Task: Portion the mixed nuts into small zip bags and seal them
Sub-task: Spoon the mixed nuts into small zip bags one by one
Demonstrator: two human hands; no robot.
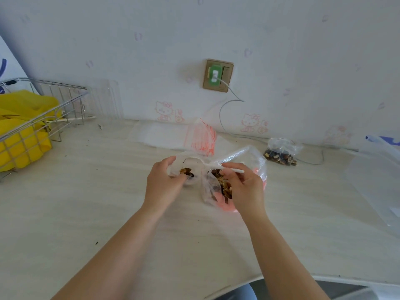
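The left hand (164, 180) gripped the small bag (190, 167) by its mouth, probably to hold it open for filling; a few nuts (186, 171) lay inside. The right hand (242, 182) pinched a white spoon (218, 166) over the large nut bag (218, 185) beside it. A filled bag (280, 151) lay well apart on the table (86, 213). Spare zip bags (202, 137) lay just behind, leaving the path unobstructed.

The right hand (242, 182) covers part of the nuts (223, 182); the wire basket (32, 126) and a clear sheet (376, 180) run off the edges.
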